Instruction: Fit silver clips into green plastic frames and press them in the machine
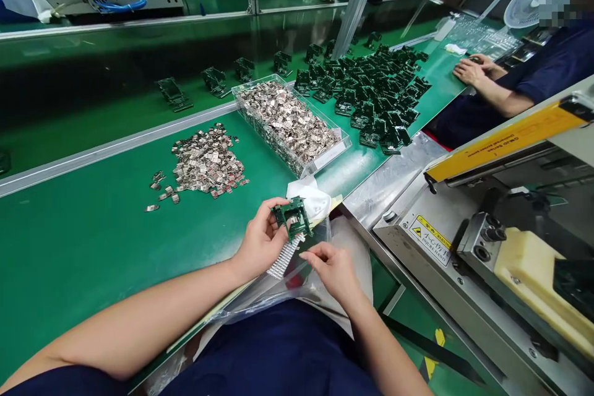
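Note:
My left hand (262,238) is closed around a dark green plastic housing (293,218), held above the table's front edge. Small metal bits show inside the housing's opening. Just below it is a ribbed silvery strip (283,260), partly covered by my left hand. To the right, my right hand (336,269) has its thumb and forefinger pinched together near the strip's end; whatever is between them is too small to make out. Behind the housing lies a white cloth (310,197). Small metal plates form a loose pile (208,161) on the green table.
A clear plastic box (320,164) full of metal plates stands beyond my hands. Many dark green housings (371,93) are heaped farther right, others standing on the belt (116,99). A machine (417,235) with a warning label is close on my right. A co-worker's hands (473,71) rest farther along.

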### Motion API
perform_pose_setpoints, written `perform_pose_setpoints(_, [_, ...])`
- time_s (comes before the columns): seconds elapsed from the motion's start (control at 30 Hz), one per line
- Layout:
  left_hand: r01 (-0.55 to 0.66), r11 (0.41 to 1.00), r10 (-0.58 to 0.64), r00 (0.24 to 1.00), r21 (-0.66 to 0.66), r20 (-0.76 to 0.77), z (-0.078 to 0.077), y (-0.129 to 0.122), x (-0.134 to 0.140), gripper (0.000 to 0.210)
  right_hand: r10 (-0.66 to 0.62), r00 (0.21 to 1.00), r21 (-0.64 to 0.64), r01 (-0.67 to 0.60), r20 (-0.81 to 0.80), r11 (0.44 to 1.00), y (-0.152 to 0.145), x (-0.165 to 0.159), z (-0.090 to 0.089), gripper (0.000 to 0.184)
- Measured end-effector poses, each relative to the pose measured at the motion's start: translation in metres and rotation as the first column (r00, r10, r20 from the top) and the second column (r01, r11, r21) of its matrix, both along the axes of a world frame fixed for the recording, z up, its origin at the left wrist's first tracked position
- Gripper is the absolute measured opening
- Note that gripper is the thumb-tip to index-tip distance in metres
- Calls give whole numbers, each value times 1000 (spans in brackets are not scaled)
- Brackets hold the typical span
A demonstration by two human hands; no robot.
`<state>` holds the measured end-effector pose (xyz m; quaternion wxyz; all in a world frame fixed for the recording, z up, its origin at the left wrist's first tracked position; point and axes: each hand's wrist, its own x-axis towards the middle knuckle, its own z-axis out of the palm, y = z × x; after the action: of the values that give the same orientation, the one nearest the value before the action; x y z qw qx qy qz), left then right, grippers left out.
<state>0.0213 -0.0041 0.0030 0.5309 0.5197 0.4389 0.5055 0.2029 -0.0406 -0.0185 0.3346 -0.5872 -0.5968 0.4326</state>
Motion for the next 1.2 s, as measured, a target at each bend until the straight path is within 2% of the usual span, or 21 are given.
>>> perform_pose_setpoints(0.13, [41, 998, -38, 998, 56, -54, 1, -2, -4, 35, -24, 998, 227, 12, 51, 974, 3, -1, 43, 13])
perform_pose_setpoints(0.23, [46, 995, -37, 994, 89, -105, 2, -3, -7, 34, 32, 999, 338, -43, 38, 940, 6, -9, 61, 13])
perform_pose_setpoints(0.3, [46, 995, -34, 991, 91, -130, 3, -3, -7, 34, 38, 999, 397, -48, 34, 917, 9, -16, 64, 16])
perform_pose_setpoints(0.4, [55, 994, -42, 990, 93, -137, 4, -4, -8, 34, -23, 1000, 470, 15, 10, 882, 13, -28, 61, 16])
perform_pose_setpoints(0.57, [118, 989, -107, 988, 94, -116, 7, -5, -8, 36, -114, 993, 504, 112, -28, 856, 19, -44, 51, 10])
perform_pose_setpoints(0.8, [136, 986, -119, 980, 97, -161, 9, -7, -8, 31, -157, 985, 451, 110, 68, 886, 22, -46, 55, 21])
perform_pose_setpoints(0.93, [150, 984, -132, 978, 100, -164, 10, -7, -8, 31, -174, 984, 384, 147, 36, 912, 23, -45, 59, 27])
perform_pose_setpoints(1.0, [150, 984, -133, 979, 98, -154, 9, -8, -8, 31, -203, 979, 320, 202, -31, 925, 24, -46, 57, 29])
perform_pose_setpoints(1.1, [141, 985, -124, 980, 104, -154, 6, -9, -9, 31, -229, 948, 151, 265, -219, 952, 25, -46, 53, 30])
perform_pose_setpoints(1.2, [124, 988, -111, 985, 94, -132, 6, -10, -9, 34, -158, 920, 78, 199, -359, 977, 24, -37, 53, 29])
